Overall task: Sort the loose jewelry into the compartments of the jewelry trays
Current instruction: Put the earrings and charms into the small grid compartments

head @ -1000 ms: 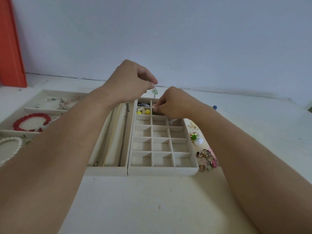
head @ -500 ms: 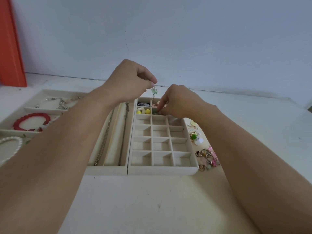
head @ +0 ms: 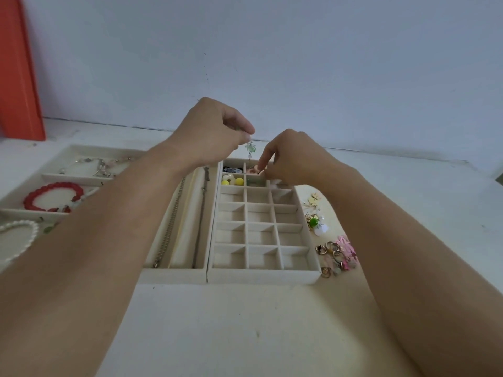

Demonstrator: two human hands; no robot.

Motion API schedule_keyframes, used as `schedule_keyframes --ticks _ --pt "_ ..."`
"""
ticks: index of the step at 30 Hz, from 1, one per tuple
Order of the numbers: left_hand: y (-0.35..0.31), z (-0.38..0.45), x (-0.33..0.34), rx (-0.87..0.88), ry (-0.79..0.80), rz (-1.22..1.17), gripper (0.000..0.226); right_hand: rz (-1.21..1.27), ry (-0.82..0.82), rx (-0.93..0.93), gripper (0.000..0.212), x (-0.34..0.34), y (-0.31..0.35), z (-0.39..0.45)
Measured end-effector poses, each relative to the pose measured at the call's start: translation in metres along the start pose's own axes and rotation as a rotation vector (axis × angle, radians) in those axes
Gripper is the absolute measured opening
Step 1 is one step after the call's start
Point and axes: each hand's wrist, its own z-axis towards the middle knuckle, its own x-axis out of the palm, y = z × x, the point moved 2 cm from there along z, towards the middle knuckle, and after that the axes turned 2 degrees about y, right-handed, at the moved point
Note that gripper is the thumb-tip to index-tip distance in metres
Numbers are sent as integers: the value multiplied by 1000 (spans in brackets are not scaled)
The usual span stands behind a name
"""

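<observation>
Green leaf earring (head: 250,147) is being dangled from a pinch of the left hand (head: 215,131), right above the far end of the grid tray (head: 262,276). The right hand (head: 288,159) is curled down over the far middle cells, fingertips (head: 261,166) at a pinkish piece (head: 253,170); whether it's actually pinched can't be told.

Progress looks early-ish for the small stuff. Only the two far rows are filled: a dark piece (head: 232,169), yellow beads (head: 232,181) and something green (head: 255,181). The nearer rows are all bare. Chains (head: 170,227) are laid in the long tray (head: 174,274), and a red bracelet (head: 53,195) and pearl bracelet (head: 20,235) are already sorted on the left.

Still left: a loose pile of rings (head: 330,250), a pink charm (head: 345,250) and a green-and-white bit (head: 315,223) on the table, just beside the grid tray's right wall.
</observation>
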Motion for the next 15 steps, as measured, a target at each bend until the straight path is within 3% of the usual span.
schedule_keyframes --ticks 5,9,15 --pt "1 -3 2 -62 -3 -62 35 246 -138 -21 6 -28 -10 -3" --pt "0 -5 7 -99 21 -43 46 430 -96 -112 13 -32 -2 -8" --pt "-2 -10 10 -138 61 -52 61 432 -67 -180 12 -25 6 -9"
